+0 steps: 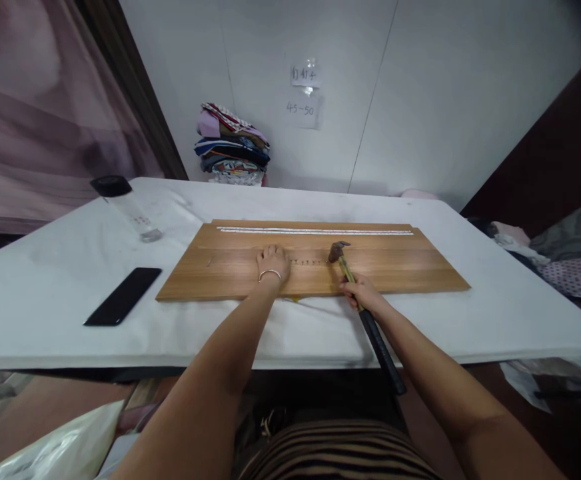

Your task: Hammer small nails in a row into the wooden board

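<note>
A wooden board [405, 267] lies flat on the white-covered table. My left hand [273, 263] rests palm down on it, left of the middle, with its fingers stretched over the wood. To the right of that hand runs a short row of small nails [308, 262] standing in the board. My right hand [360, 292] grips a claw hammer [379, 347] partway up its handle, well above the black grip. The hammer's head is over the right end of the nail row; whether it touches a nail I cannot tell.
Two thin white strips [315, 231] lie along the board's far edge. On the table's left are a black phone [123, 297] and a clear bottle [133, 212] with a black lid, lying tilted. Folded clothes [233, 150] are stacked behind, beside paper signs [304, 110] on the wall.
</note>
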A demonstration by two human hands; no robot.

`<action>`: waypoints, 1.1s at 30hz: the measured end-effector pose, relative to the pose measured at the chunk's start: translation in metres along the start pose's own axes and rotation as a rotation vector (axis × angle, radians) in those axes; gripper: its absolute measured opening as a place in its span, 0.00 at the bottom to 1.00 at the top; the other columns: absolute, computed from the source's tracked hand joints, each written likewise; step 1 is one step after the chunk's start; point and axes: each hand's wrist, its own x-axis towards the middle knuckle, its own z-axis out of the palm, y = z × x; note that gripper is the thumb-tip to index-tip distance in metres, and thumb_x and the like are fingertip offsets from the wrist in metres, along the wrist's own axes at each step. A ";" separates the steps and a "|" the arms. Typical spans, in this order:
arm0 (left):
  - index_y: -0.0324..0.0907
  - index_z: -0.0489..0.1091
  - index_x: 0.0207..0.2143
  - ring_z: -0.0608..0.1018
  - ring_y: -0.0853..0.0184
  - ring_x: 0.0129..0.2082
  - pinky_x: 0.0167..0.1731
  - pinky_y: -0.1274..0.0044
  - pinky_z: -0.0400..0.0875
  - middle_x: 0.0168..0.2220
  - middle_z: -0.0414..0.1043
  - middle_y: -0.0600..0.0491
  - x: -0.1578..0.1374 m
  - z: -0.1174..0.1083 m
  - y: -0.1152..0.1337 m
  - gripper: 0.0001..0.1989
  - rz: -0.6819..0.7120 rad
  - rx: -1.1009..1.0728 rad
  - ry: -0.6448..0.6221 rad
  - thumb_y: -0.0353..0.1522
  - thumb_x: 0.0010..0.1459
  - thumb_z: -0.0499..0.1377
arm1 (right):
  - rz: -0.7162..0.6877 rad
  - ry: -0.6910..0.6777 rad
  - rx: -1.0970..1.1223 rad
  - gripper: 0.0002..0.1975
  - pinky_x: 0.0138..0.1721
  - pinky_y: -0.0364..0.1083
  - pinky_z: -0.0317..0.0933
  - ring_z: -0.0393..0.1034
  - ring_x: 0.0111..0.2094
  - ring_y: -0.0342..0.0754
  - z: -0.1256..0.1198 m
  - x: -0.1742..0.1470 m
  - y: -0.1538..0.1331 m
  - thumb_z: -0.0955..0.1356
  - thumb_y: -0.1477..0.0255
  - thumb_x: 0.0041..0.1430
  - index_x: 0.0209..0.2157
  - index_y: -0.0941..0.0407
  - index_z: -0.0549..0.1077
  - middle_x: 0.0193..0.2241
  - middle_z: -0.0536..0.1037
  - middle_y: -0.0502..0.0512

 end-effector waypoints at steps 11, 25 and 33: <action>0.40 0.71 0.54 0.69 0.53 0.60 0.59 0.61 0.60 0.60 0.70 0.40 0.000 0.002 -0.001 0.22 0.006 -0.010 0.016 0.35 0.68 0.44 | 0.006 -0.010 0.001 0.18 0.09 0.41 0.48 0.51 0.08 0.40 -0.001 0.000 0.002 0.69 0.62 0.39 0.33 0.52 0.63 0.10 0.60 0.35; 0.40 0.71 0.55 0.67 0.54 0.62 0.60 0.62 0.58 0.60 0.68 0.40 0.000 0.000 0.000 0.22 0.001 -0.006 -0.003 0.35 0.68 0.44 | -0.001 0.011 -0.005 0.18 0.09 0.41 0.48 0.51 0.08 0.40 -0.001 0.002 0.006 0.70 0.62 0.41 0.34 0.52 0.63 0.10 0.59 0.35; 0.41 0.71 0.55 0.67 0.54 0.62 0.60 0.62 0.59 0.61 0.68 0.41 -0.001 -0.001 0.000 0.22 -0.005 -0.003 -0.013 0.35 0.68 0.44 | 0.018 0.006 -0.032 0.17 0.10 0.41 0.48 0.52 0.08 0.40 -0.002 0.003 0.008 0.70 0.63 0.43 0.35 0.52 0.64 0.10 0.59 0.36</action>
